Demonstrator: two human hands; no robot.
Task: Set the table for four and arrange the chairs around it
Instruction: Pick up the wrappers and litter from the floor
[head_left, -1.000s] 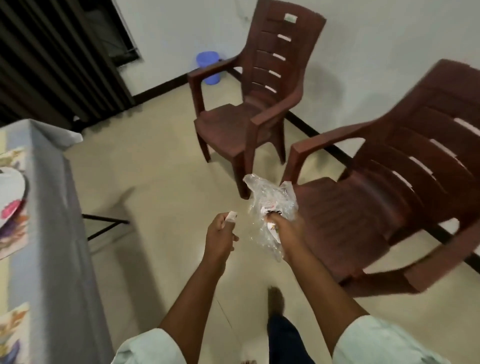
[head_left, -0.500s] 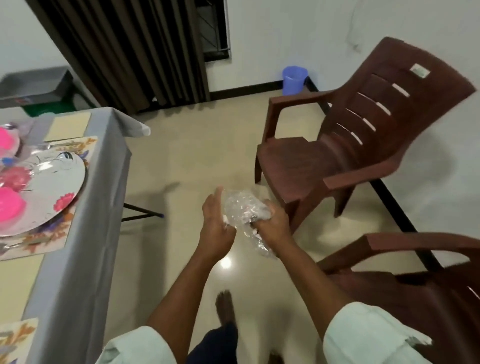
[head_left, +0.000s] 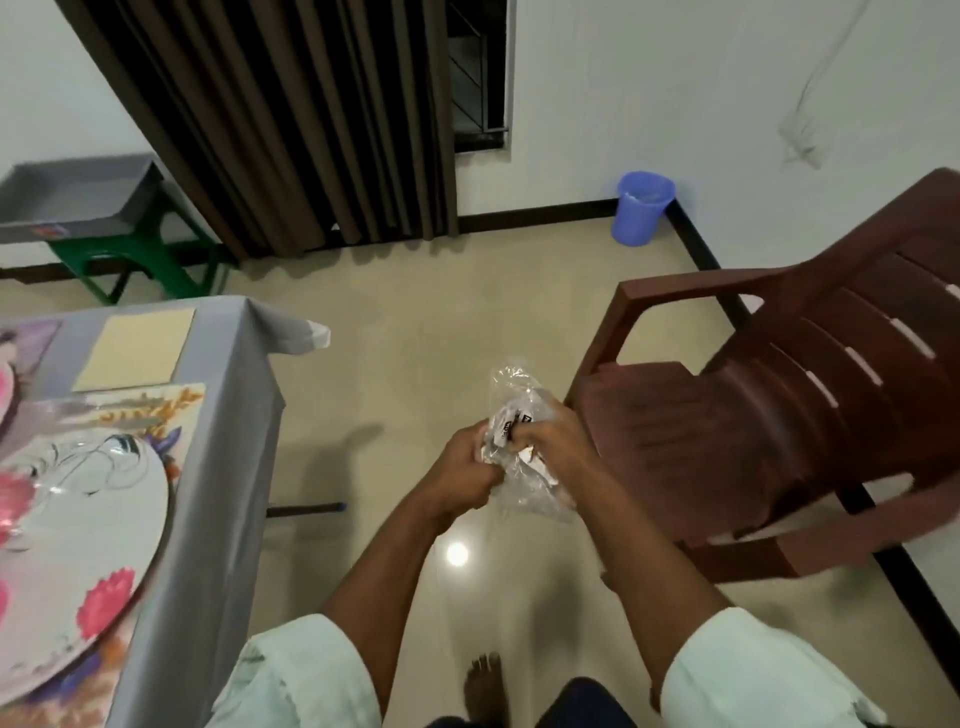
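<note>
Both the left hand (head_left: 462, 462) and right hand (head_left: 550, 441) curl their fingers round a crinkled clear plastic packet (head_left: 519, 410) between tabletop (head_left: 228, 415) and chair (head_left: 779, 415), so place-setting seems partly done, a floral plate (head_left: 78, 545) already laid, chairs unarranged

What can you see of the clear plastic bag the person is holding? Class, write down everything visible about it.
The clear plastic bag is thin, crinkled, see-through film, crumpled between both hands above the floor, between the table and the brown chair. The left hand grips its left side; the right hand grips it from the right. Its top sticks up above the fingers and a loose end hangs below the right wrist. Something white with dark print shows inside; what it is cannot be told.
</note>
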